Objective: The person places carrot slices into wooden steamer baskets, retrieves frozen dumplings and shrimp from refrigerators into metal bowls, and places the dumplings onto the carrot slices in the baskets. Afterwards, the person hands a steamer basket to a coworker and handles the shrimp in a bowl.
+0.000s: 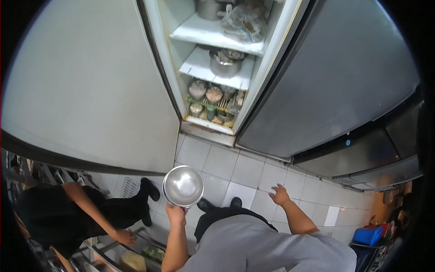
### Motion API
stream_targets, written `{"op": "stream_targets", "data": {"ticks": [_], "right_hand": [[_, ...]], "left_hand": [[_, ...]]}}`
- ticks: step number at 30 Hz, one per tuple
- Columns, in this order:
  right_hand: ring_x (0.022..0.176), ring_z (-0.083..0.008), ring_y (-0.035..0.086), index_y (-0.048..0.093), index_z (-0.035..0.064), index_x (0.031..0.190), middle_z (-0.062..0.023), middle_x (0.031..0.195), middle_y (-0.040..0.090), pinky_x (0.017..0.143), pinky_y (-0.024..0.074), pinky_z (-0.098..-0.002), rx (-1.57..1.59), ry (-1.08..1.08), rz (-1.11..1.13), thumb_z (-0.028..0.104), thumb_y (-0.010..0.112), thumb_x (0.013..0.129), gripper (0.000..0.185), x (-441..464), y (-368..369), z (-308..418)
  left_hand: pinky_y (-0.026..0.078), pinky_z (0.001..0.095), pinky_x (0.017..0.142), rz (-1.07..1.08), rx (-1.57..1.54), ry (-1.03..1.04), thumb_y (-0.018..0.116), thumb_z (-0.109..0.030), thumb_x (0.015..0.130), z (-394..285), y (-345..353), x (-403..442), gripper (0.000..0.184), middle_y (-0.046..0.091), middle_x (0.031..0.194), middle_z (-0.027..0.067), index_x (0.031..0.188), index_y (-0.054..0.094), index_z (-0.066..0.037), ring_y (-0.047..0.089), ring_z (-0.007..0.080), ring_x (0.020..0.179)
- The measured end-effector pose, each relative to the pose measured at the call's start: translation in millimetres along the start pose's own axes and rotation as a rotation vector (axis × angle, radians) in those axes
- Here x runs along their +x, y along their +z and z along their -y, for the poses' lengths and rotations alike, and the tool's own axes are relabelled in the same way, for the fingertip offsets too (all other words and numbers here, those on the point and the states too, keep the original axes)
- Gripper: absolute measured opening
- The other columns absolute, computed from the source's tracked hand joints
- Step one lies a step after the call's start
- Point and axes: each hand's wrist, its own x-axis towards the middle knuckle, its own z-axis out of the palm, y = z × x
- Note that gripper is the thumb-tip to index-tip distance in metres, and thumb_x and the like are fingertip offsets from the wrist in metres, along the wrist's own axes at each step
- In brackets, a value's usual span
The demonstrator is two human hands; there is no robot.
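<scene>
A round metal bowl (183, 186) is gripped at its near rim by my left hand (176, 214), and its shiny inside faces up. My fingers are partly hidden beneath it. Off to the right, my right hand (279, 195) hangs over the floor with its fingers apart and nothing in it. In front of me stands an open refrigerator (213, 29) with white shelves. On its middle shelf sits a metal pot (225, 67) with food in it. Lower down are several filled containers (214, 94), and at the top a knotted plastic bag (244, 25) lies beside another pot (210, 10).
The open refrigerator door (90, 86) fills the left, and a closed grey door (335, 77) the right. A person in dark clothes (59, 217) stands close on my left, one hand (124, 237) over a counter with food containers. A blue container (368, 236) is at far right.
</scene>
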Motion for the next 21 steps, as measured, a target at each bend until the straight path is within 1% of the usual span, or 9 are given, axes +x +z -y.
{"op": "stream_targets", "data": {"ticks": [1,2,4,5,8,11,14,17,21], "right_hand": [[0.147,-0.0441,0.042,0.064,0.0103,0.141,-0.0257,0.155,0.050,0.122,0.0358,-0.0488,0.038,-0.034,-0.032,0.046,0.068,0.097,0.057,8.2,-9.5,12.3],[0.146,-0.0453,0.043,0.065,0.0108,0.139,-0.0296,0.154,0.049,0.121,0.0381,-0.0497,0.076,-0.071,-0.068,0.044,0.069,0.097,0.054,17.3,-16.2,20.5],[0.147,-0.0451,0.042,0.065,0.0124,0.140,-0.0288,0.157,0.046,0.121,0.0382,-0.0497,0.006,-0.114,0.015,0.045,0.070,0.097,0.055,35.7,-23.4,30.1],[0.148,-0.0448,0.040,0.064,0.0141,0.142,-0.0279,0.159,0.043,0.121,0.0383,-0.0497,-0.053,-0.148,0.077,0.045,0.070,0.096,0.055,44.1,-26.7,38.0],[0.149,-0.0443,0.038,0.062,0.0176,0.144,-0.0259,0.162,0.041,0.121,0.0393,-0.0498,-0.276,-0.146,0.226,0.046,0.070,0.097,0.056,53.3,-46.2,64.9],[0.148,-0.0450,0.040,0.062,0.0189,0.145,-0.0253,0.162,0.040,0.120,0.0406,-0.0502,-0.377,-0.139,0.307,0.046,0.069,0.097,0.055,73.2,-52.9,90.8],[0.148,-0.0447,0.041,0.059,0.0180,0.147,-0.0232,0.163,0.039,0.120,0.0403,-0.0519,-0.272,-0.210,0.281,0.047,0.068,0.098,0.058,119.1,-36.0,101.7],[0.147,-0.0442,0.043,0.059,0.0169,0.147,-0.0223,0.163,0.040,0.118,0.0421,-0.0511,-0.294,-0.260,0.252,0.046,0.067,0.098,0.057,189.3,-3.0,115.4],[0.145,-0.0402,0.046,0.059,0.0163,0.147,-0.0210,0.162,0.042,0.116,0.0443,-0.0509,-0.446,-0.304,0.368,0.045,0.067,0.098,0.057,285.5,45.9,133.4]], "left_hand": [[0.046,0.0200,0.047,0.012,0.013,-0.024,0.057,0.001,0.098,7.9,0.6,2.6,0.027,0.071,0.087,0.0055,0.124,0.062,-0.006,0.063,0.0091,0.060],[0.046,0.0200,0.047,-0.008,0.010,-0.040,0.057,0.001,0.098,9.2,9.7,-2.9,0.027,0.071,0.087,0.0055,0.124,0.062,-0.006,0.063,0.0091,0.060],[0.045,0.0218,0.049,-0.039,-0.088,0.037,0.052,0.004,0.096,9.3,26.8,-14.5,0.025,0.071,0.088,0.0084,0.117,0.062,-0.005,0.062,0.0113,0.062],[0.047,0.0217,0.053,-0.002,-0.052,0.028,0.052,0.003,0.097,16.8,26.0,-10.0,0.025,0.071,0.091,0.0065,0.117,0.062,-0.006,0.062,0.0107,0.065],[0.046,0.0222,0.051,-0.056,-0.049,0.004,0.053,0.003,0.097,30.1,37.7,-3.0,0.026,0.072,0.092,0.0042,0.118,0.064,-0.009,0.061,0.0099,0.064],[0.046,0.0231,0.050,-0.058,-0.030,-0.007,0.055,0.002,0.097,36.1,48.8,23.0,0.027,0.072,0.090,0.0027,0.120,0.065,-0.011,0.061,0.0094,0.061],[0.045,0.0230,0.051,-0.026,-0.078,-0.021,0.058,-0.001,0.097,69.7,57.3,80.8,0.026,0.070,0.087,0.0025,0.122,0.064,-0.008,0.060,0.0093,0.060],[0.045,0.0242,0.051,-0.017,0.000,0.107,0.062,-0.002,0.096,113.6,66.9,158.1,0.024,0.069,0.086,0.0030,0.120,0.064,-0.003,0.059,0.0086,0.061],[0.047,0.0245,0.051,-0.042,-0.028,0.131,0.058,0.007,0.095,168.6,86.3,252.8,0.031,0.069,0.092,0.0064,0.125,0.059,-0.001,0.061,0.0091,0.063]]}}
